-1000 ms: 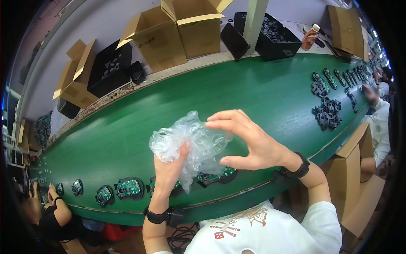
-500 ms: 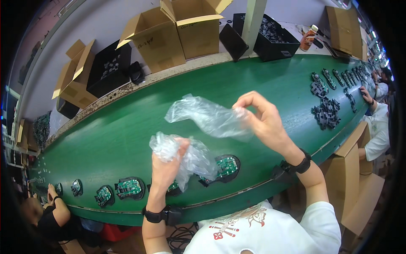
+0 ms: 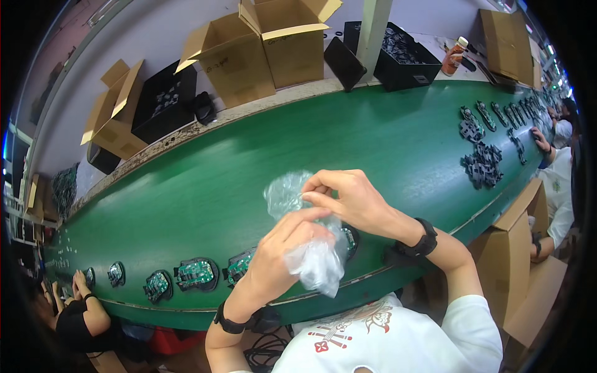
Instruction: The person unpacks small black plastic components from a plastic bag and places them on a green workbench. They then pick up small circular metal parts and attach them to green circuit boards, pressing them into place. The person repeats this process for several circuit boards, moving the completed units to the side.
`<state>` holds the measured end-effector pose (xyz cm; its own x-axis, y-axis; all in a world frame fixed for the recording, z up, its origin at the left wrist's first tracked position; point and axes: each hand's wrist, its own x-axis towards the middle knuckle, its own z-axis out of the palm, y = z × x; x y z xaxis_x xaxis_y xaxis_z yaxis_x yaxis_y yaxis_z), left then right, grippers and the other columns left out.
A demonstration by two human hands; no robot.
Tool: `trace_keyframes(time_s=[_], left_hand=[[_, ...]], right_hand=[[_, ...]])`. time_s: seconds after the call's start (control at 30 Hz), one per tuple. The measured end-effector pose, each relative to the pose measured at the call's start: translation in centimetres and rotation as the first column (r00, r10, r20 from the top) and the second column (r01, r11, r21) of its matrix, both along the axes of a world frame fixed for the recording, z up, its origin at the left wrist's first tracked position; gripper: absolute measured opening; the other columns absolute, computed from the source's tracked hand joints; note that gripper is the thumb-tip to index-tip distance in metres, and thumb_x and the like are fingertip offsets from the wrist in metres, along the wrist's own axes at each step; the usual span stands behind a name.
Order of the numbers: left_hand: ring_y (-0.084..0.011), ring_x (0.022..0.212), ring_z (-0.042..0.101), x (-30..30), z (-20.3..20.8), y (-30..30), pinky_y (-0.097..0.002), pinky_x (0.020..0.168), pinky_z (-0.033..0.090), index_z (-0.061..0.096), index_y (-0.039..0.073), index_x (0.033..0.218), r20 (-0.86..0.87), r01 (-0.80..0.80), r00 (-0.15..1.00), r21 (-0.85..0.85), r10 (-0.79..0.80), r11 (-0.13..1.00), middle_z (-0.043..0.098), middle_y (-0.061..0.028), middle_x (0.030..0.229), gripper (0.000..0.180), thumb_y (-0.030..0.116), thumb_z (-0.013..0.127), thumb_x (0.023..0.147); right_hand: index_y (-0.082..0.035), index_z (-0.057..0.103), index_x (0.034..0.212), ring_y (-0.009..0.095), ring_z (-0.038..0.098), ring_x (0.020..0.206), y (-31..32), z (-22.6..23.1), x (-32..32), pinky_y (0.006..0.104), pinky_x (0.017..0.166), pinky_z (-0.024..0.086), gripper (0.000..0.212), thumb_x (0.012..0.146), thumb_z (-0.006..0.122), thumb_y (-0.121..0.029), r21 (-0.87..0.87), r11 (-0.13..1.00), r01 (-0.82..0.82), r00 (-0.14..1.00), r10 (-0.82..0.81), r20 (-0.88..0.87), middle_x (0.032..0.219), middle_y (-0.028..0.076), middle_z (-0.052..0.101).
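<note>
Right hand (image 3: 356, 200) sits lower than half a second ago, meeting the left hand (image 3: 283, 250) over the green bench (image 3: 186, 211). Right fingers pinch clear film (image 3: 285, 194); left fingers clamp a crumpled plastic wad (image 3: 318, 266). Clinging layers could tear if tugged; the loose end might drag the nearby circuit board (image 3: 352, 241).

There is room to pass over the broad, smooth green work surface (image 3: 199, 180) from left of centre to upper centre. The bare left hand (image 3: 283, 248), bare right hand (image 3: 357, 200) and crumpled clear plastic film (image 3: 318, 268) obstruct the middle; rounded black-backed green circuit boards (image 3: 196, 274) line the lower left, and piled dark-grey plastic parts (image 3: 483, 166) block the right.
</note>
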<state>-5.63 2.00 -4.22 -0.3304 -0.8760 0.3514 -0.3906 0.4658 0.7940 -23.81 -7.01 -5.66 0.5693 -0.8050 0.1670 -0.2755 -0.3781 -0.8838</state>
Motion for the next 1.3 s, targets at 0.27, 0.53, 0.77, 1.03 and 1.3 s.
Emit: trace_keyframes(time_s=[0.27,0.53,0.77,1.03,1.3], left_hand=[[-0.0396,0.089,0.069,0.2,-2.2,0.2,-0.0455,0.072,0.057,0.063,0.001,0.102,0.249,-0.175,0.956,0.053,0.156,0.983,0.067,-0.0195,0.105,0.03,0.003,0.076,0.075],[-0.0438,0.084,0.067,0.4,-2.9,-0.2,-0.0452,0.07,0.054,0.061,-0.002,0.109,0.249,-0.163,0.958,0.068,0.141,0.984,0.068,-0.0225,0.099,0.033,-0.006,0.066,0.077],[-0.0419,0.098,0.067,0.6,-2.7,-0.2,-0.0398,0.084,0.054,0.066,-0.001,0.112,-0.148,-0.18,0.97,0.098,0.193,0.979,0.069,-0.0218,0.105,0.036,-0.01,0.061,0.078],[-0.0406,0.094,0.069,0.6,-2.4,-1.1,-0.0412,0.081,0.055,0.066,0.002,0.115,-0.006,-0.133,0.99,0.213,0.137,0.968,0.07,-0.021,0.103,0.036,-0.007,0.061,0.08],[-0.0216,0.114,0.062,0.6,-4.0,-1.8,-0.0342,0.099,0.05,0.057,0.003,0.131,-0.458,-0.011,0.873,0.33,0.17,0.944,0.063,-0.0086,0.128,0.044,0.014,0.069,0.091]], right_hand=[[-0.002,0.064,0.098,0.022,0.059,0.093,1.0,1.0,-0.4,0.0351,0.077,0.05,0.015,0.096,0.067,-0.016,-0.115,0.986,-0.119,0.991,0.125,0.048,0.094,0.007,0.064],[-0.005,0.066,0.095,0.033,0.066,0.082,3.4,1.6,1.7,0.0417,0.071,0.053,0.014,0.09,0.07,-0.018,-0.339,0.938,-0.071,0.996,0.046,-0.08,0.093,0.016,0.067],[0.002,0.067,0.099,0.027,0.059,0.067,2.0,0.9,1.1,0.0385,0.064,0.049,0.019,0.095,0.067,-0.017,-0.184,0.983,-0.002,0.994,0.023,0.109,0.076,0.015,0.064],[0.004,0.067,0.106,0.011,0.053,0.069,2.2,0.6,0.2,0.0311,0.063,0.047,0.022,0.101,0.062,-0.017,0.447,0.882,-0.15,0.978,0.065,0.2,0.081,0.012,0.066],[-0.004,0.063,0.103,0.026,0.06,0.071,6.3,0.1,1.9,0.0371,0.07,0.049,0.037,0.084,0.081,-0.03,-0.37,0.918,-0.144,0.988,0.152,-0.006,0.078,0.008,0.06]])
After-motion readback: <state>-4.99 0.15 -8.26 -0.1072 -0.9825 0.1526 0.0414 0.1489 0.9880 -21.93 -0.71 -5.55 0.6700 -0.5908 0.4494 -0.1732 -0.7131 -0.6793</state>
